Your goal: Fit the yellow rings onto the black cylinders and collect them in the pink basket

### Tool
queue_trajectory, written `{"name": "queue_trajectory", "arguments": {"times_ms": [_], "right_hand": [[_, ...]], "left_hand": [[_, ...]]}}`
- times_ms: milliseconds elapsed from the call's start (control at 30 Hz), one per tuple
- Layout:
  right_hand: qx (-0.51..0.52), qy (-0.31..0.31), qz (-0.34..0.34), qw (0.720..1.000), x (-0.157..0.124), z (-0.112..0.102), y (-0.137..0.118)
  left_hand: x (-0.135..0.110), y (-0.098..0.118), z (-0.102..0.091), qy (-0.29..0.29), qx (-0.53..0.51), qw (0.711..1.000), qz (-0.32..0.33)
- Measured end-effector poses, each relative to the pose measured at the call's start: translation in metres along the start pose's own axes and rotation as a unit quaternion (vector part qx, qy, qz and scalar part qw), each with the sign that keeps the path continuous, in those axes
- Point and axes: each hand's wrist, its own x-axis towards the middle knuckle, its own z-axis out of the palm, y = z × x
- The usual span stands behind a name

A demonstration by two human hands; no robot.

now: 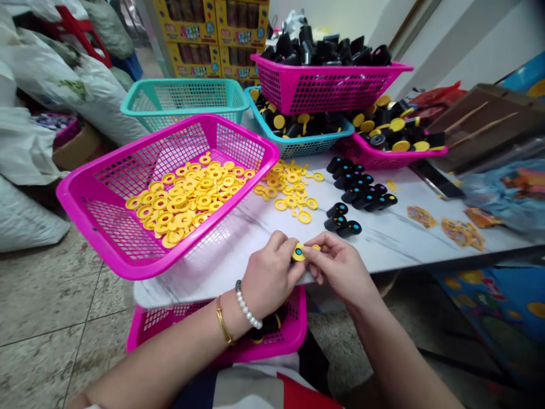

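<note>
Over white marbled counter (238,244), left hand (270,275) and right hand (341,266) pinch yellow plastic ring (300,257) in fingers; fitting seems midway; black cylindrical tubes (363,201) nearby ringless.

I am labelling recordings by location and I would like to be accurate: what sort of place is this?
Probably a small workshop: a pink basket holds many similar yellow rings, black tubes are grouped on a table, and yellow boxes are stacked behind.

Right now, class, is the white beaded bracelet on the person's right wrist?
No, the white beaded bracelet circles the wrist of the left hand.
</note>
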Motion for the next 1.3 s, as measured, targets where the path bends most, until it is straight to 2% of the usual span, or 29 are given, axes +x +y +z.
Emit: {"name": "queue_trajectory", "arguments": {"times_ms": [233,500,633,800,933,1067,1133,1200,1300], "right_hand": [[0.038,-0.008,0.015,0.999,-0.002,0.001,0.002],[0.135,-0.087,0.076,0.984,0.003,-0.027,-0.004],[0.070,-0.138,0.096,0.983,0.016,-0.019,-0.009],[-0.057,-0.147,0.044,0.987,0.018,-0.005,-0.007],[-0.055,-0.155,0.035,0.986,0.013,-0.007,-0.006],[-0.097,-0.187,0.038,0.977,0.014,-0.008,-0.011],[-0.150,-0.166,0.005,0.975,0.012,-0.006,-0.012],[-0.206,-0.119,-0.040,0.971,0.006,-0.002,-0.012],[-0.289,-0.046,-0.108,0.950,-0.003,0.004,-0.010]], "left_hand": [[-0.001,-0.001,0.004,0.001,0.006,1.000,-0.006],[0.001,-0.006,-0.001,-0.010,-0.026,1.000,0.008],[0.003,-0.004,-0.002,-0.028,-0.013,0.999,0.011],[0.006,-0.009,-0.003,-0.036,-0.026,0.999,0.005],[0.010,-0.015,-0.005,-0.056,-0.041,0.998,0.003],[0.011,-0.017,-0.005,-0.041,-0.009,0.999,0.002],[0.011,-0.016,-0.005,-0.038,0.024,0.999,0.006],[0.012,-0.014,-0.003,-0.039,0.059,0.998,0.001],[0.014,-0.010,-0.001,-0.065,0.106,0.992,-0.020]]}}
